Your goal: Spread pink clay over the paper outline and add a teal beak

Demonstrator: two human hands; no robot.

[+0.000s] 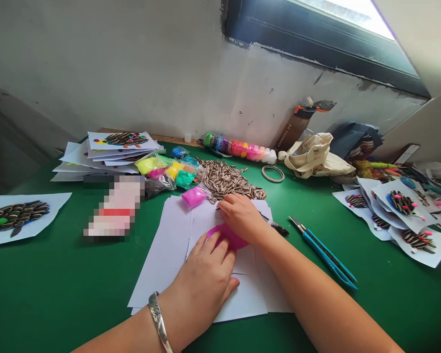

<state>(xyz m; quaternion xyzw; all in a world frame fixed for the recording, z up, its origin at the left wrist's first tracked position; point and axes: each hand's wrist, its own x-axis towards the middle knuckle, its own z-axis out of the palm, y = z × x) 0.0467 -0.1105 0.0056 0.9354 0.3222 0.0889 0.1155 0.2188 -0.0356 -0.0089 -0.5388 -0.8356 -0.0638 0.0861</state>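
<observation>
A flat magenta piece of modelling clay [238, 240] lies on the stacked white paper [158, 264]. My left hand [208, 279], with a silver bangle at its wrist, rests on the clay with its fingers spread. At the clay's far edge my right hand [240, 218] is curled, fingers bent together; its fingertips are mostly hidden. A black pen [279, 227] lies partly behind the right wrist. Just beyond the hands sits a small bag of pink clay [193, 197] at the paper's top edge.
Sunflower seeds [228, 179] are heaped behind the paper, beside bagged clay [156, 166]. A blue cutter [327, 255] lies right. Seed-decorated pictures are stacked left [121, 139] and right [404, 203]. A tape roll [273, 173], cloth bag [316, 157] and bottle [296, 125] stand behind.
</observation>
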